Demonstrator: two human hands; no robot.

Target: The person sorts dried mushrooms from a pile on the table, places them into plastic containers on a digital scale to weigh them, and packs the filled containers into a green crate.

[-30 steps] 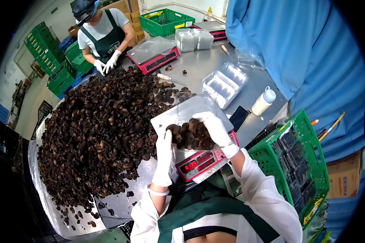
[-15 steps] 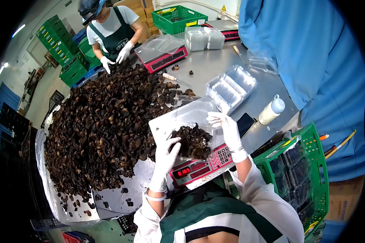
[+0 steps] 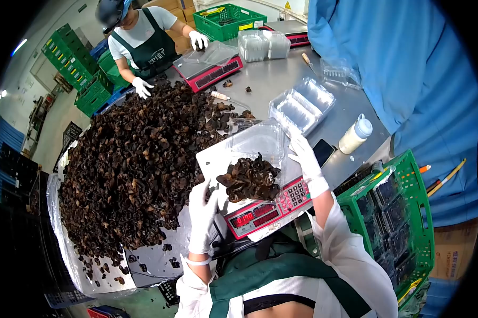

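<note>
Mushrooms [image 3: 249, 179] are lying in the open box [image 3: 257, 140] on the scale [image 3: 294, 197], lid not closed; filled boxes [image 3: 388, 204] are sitting in the crate [image 3: 427, 222]. A large pile [image 3: 138, 175] is lying unboxed. My left hand [image 3: 202, 212] is resting half open, empty; my right hand [image 3: 307, 159] is extending loosely beside the lid, contact unclear.

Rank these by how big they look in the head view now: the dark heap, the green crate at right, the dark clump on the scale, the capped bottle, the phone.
1. Dark heap
2. Green crate
3. Dark clump
4. Capped bottle
5. Phone, by its visible part
</note>
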